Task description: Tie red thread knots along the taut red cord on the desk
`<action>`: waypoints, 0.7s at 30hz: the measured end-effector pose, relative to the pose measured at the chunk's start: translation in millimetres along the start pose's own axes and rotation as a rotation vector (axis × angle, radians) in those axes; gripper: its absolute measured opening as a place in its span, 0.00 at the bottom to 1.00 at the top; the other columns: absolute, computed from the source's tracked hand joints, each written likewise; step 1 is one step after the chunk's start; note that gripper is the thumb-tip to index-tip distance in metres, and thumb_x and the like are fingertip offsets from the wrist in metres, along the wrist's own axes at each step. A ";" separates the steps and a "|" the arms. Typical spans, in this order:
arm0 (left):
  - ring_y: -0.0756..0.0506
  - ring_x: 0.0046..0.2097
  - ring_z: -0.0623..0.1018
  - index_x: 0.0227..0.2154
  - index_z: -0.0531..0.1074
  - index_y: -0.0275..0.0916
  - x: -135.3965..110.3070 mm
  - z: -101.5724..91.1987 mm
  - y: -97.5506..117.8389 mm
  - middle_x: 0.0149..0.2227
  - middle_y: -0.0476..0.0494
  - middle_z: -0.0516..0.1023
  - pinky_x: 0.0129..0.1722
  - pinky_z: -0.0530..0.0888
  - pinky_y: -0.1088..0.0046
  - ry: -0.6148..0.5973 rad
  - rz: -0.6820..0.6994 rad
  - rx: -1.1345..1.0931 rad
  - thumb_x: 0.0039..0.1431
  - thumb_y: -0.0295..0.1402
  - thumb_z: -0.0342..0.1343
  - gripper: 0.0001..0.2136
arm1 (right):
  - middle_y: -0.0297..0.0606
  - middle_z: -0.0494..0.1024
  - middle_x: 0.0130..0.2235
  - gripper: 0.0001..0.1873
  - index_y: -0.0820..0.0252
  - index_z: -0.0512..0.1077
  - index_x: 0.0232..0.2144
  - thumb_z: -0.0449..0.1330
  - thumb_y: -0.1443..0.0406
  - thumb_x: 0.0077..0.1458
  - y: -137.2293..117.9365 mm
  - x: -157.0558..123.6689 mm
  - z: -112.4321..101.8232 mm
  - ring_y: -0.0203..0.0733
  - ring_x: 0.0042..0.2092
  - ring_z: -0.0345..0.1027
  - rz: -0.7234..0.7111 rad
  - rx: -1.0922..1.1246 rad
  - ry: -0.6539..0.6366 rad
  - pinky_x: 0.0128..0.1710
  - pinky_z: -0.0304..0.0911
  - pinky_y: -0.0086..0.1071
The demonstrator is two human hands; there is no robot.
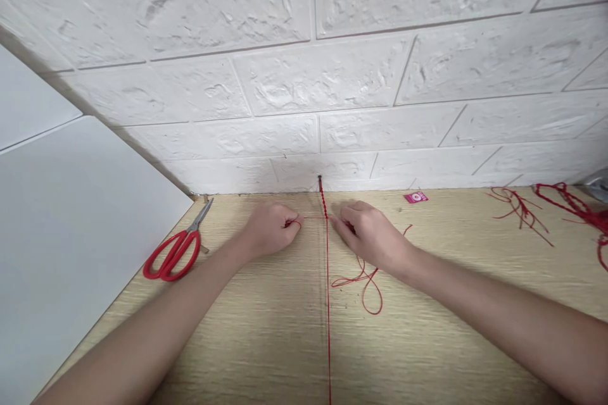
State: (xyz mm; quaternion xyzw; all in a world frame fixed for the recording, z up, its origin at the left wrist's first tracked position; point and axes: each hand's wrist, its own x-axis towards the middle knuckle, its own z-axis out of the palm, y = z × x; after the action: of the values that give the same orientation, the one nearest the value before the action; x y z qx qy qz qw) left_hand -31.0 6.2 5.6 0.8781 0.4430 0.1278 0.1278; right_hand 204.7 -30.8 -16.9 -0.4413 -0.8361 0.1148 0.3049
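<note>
A short knotted red cord (323,200) runs from a dark anchor point (320,177) at the foot of the wall. From its lower end a straight red strand (328,316) comes down toward me and out of view at the bottom. My left hand (272,229) is closed in a pinch on a thin red string (314,218), pulled taut sideways from the knot. Just right of the knot, my right hand (369,233) is closed too, thumb and forefinger together; its fingers hide most of what they grip. Loose loops of red string (373,297) lie below that hand.
Red-handled scissors (178,253) lie at the left beside a white panel (85,221). A small pink packet (416,197) sits near the white brick-pattern wall (361,76). Red cord scraps (521,207) and a braided red bundle (577,205) are at the right.
</note>
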 end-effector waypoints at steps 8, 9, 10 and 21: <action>0.54 0.21 0.57 0.13 0.53 0.36 0.5 3.3 0.9 0.15 0.54 0.54 0.25 0.53 0.72 0.049 0.030 -0.101 0.50 0.25 0.49 0.14 | 0.31 0.61 0.24 0.18 0.56 0.53 0.23 0.51 0.72 0.63 -0.3 -0.5 -0.8 0.37 0.30 0.56 -0.002 0.052 -0.015 0.33 0.51 0.30; 0.54 0.21 0.56 0.13 0.53 0.36 0.6 3.5 1.2 0.15 0.54 0.53 0.25 0.53 0.73 0.053 0.031 -0.115 0.49 0.25 0.49 0.14 | 0.31 0.61 0.24 0.18 0.57 0.53 0.23 0.51 0.73 0.63 -0.2 -0.6 -0.7 0.37 0.30 0.56 0.001 0.052 -0.015 0.33 0.51 0.30; 0.54 0.21 0.56 0.13 0.53 0.37 0.8 3.6 1.4 0.15 0.54 0.53 0.25 0.53 0.73 0.055 0.031 -0.126 0.49 0.25 0.48 0.14 | 0.31 0.61 0.24 0.18 0.57 0.53 0.23 0.51 0.73 0.63 0.0 -0.6 -0.5 0.37 0.30 0.56 0.003 0.051 -0.017 0.33 0.50 0.30; 0.54 0.21 0.57 0.13 0.52 0.37 2.4 3.7 3.1 0.15 0.54 0.52 0.24 0.53 0.74 0.062 0.001 -0.180 0.48 0.24 0.47 0.13 | 0.31 0.61 0.24 0.17 0.57 0.54 0.22 0.52 0.76 0.60 -1.3 -0.3 0.1 0.36 0.29 0.55 0.029 0.026 -0.014 0.32 0.50 0.30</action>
State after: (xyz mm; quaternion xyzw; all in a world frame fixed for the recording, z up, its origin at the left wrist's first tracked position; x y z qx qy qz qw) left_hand -26.0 5.9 3.4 0.8589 0.4332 0.1942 0.1923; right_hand 203.9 -31.8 -16.6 -0.4485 -0.8302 0.1332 0.3030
